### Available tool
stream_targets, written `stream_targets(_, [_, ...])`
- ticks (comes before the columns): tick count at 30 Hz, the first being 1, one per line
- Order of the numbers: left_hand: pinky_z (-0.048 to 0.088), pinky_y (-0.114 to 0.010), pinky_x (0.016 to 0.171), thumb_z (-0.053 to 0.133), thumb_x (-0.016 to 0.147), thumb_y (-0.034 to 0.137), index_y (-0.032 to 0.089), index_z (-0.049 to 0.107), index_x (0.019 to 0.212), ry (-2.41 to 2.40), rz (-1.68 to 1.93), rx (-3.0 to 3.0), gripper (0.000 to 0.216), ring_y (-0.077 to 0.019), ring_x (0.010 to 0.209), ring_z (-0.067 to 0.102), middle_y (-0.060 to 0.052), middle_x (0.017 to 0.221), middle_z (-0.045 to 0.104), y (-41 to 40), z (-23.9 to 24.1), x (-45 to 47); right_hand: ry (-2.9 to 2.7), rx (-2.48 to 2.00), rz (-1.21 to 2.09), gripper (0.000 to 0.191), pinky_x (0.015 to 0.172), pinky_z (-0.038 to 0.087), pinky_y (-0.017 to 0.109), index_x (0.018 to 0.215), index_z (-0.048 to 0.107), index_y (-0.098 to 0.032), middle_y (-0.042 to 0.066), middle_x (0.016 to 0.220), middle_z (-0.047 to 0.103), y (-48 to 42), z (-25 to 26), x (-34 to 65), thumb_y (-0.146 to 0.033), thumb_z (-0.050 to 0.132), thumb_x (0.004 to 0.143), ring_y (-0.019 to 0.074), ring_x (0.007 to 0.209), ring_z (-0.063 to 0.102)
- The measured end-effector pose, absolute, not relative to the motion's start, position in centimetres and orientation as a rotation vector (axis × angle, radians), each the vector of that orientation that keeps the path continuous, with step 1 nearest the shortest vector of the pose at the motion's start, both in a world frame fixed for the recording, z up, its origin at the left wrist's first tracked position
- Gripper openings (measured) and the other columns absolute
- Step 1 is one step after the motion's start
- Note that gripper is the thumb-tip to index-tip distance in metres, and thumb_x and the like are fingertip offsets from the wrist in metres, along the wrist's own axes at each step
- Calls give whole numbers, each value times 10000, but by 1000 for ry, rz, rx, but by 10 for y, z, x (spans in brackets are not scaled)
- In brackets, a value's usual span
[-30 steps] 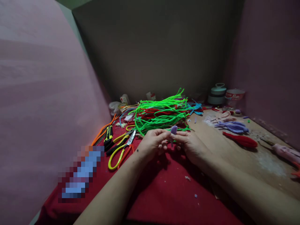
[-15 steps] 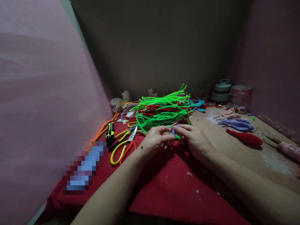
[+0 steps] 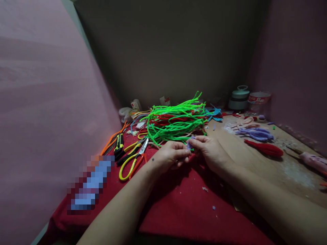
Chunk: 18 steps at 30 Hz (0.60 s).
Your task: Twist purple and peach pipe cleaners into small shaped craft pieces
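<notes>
A small piece of purple pipe cleaner [image 3: 189, 145] is pinched between my two hands, its shape mostly hidden by the fingers. My left hand [image 3: 171, 153] is closed on its lower left side. From the right, the thumb and fingertips of my right hand [image 3: 208, 148] grip its upper part. Just behind the hands lies a large heap of bright green pipe cleaners [image 3: 176, 127], with red ones [image 3: 168, 119] among them. Scissors [image 3: 135, 160] with yellow and orange handles rest to the left of my left hand.
Left of the scissors lie pliers [image 3: 130, 151] and a yellow-black cutter [image 3: 119, 143] on the red cloth [image 3: 176, 207]. On the right, purple loops [image 3: 255, 133], a red bundle [image 3: 264, 148] and a pink-handled tool [image 3: 313, 160] lie on the board. A lidded container [image 3: 239, 98] stands behind.
The view has shifted slightly. My left fingers have curled in and moved a little down on the purple pipe cleaner; my right hand still pinches it.
</notes>
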<state>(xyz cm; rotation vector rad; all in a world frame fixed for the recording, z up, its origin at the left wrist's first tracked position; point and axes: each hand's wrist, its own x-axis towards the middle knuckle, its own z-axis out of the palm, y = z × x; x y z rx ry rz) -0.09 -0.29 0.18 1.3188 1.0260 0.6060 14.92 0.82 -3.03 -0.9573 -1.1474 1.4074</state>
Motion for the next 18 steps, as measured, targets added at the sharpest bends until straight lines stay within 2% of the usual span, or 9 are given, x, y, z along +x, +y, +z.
stream_targets(7, [212,-168,303,603,695,389,133,555,651,1088,598,1420,264,-27,315,361,24,528,532,-3,3,0,-1255,-976,1303,236,468,301,216,562,591,-133,-26,517,518,8,-27,150,-340,657,655,72,484,399])
stream_targets(15, [178,-178,272,565,736,412,140,531,651,1080,640,1389,287,-26,259,309,34,488,524,-1,-1,-1,-1173,-898,1364,444,440,327,220,738,621,-125,-7,508,508,9,-26,152,-553,503,749,90,453,422])
stream_targets(18, [178,-177,273,561,740,412,139,532,641,1086,656,1401,291,-26,261,310,34,485,526,-1,-2,0,-1147,-909,1368,380,441,329,213,769,633,-129,-19,518,508,8,-25,151,-500,604,691,86,463,430])
